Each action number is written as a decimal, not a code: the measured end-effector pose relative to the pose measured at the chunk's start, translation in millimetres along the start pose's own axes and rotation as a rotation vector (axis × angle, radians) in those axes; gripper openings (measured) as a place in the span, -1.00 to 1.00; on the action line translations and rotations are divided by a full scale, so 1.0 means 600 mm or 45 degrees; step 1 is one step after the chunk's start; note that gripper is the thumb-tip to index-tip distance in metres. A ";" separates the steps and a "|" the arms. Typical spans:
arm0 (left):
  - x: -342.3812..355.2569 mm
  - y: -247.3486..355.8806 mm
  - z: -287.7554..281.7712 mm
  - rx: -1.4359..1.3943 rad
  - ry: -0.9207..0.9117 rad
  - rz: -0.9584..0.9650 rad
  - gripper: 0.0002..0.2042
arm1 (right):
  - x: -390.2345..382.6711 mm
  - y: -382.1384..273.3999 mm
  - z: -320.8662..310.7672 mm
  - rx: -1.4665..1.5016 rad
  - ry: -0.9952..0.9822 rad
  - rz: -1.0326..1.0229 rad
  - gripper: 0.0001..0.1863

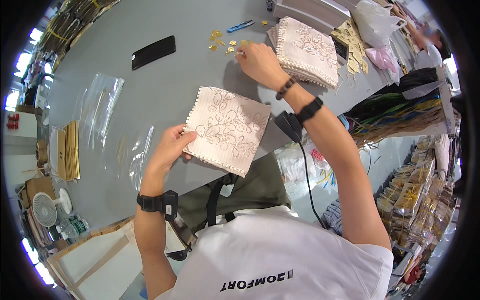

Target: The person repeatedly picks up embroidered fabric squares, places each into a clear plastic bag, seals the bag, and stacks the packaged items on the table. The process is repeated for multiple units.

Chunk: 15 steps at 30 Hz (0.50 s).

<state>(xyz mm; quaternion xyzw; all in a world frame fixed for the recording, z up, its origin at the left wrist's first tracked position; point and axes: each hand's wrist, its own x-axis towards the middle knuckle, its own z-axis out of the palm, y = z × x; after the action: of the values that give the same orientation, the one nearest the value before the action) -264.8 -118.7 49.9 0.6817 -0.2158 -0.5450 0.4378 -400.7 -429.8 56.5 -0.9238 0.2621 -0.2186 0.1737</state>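
My left hand [175,143] grips the left edge of a folded cream cloth [227,127] with beaded leaf embroidery and a pompom border, thumb on top. My right hand [260,65] reaches to small gold pieces [217,40] on the grey table [190,80], its fingertips closed; whatever they hold is too small to make out. Just right of that hand lies a stack of similar folded cream cloths [305,50]. Blue thread snips [240,26] lie behind the gold pieces.
A black phone [153,52], clear plastic sleeves [102,112] and brown card envelopes [69,150] lie at left. Tags [352,47] and white bags [375,22] sit at right. A cabled black device [289,125] is at the near edge. Another person [425,37] is at far right.
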 end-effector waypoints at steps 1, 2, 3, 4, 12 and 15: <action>-0.010 -0.009 -0.003 0.053 0.070 0.013 -0.71 | 0.008 0.009 0.021 -0.032 0.005 0.070 -0.65; -0.020 -0.017 -0.004 0.097 0.160 0.031 -0.71 | 0.015 0.014 0.040 -0.066 0.033 0.139 -0.61; -0.029 -0.026 -0.001 0.240 0.240 0.145 -0.70 | 0.018 0.020 0.055 -0.058 0.095 0.153 -0.57; -0.038 -0.035 0.003 0.376 0.337 0.264 -0.70 | 0.020 0.024 0.067 -0.101 0.085 0.207 -0.62; -0.116 -0.068 0.035 0.795 0.798 0.387 -0.61 | 0.022 -0.005 0.052 0.196 -0.069 0.164 -0.72; -0.132 -0.065 0.048 0.716 0.969 0.740 -0.66 | -0.045 -0.085 0.022 0.520 -0.227 -0.018 -0.78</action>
<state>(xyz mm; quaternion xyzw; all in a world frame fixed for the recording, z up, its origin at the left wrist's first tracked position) -323.8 -47.3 60.7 0.8335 -0.3588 -0.0384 0.4185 -394.3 -370.8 59.4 -0.8869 0.1895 -0.1860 0.3780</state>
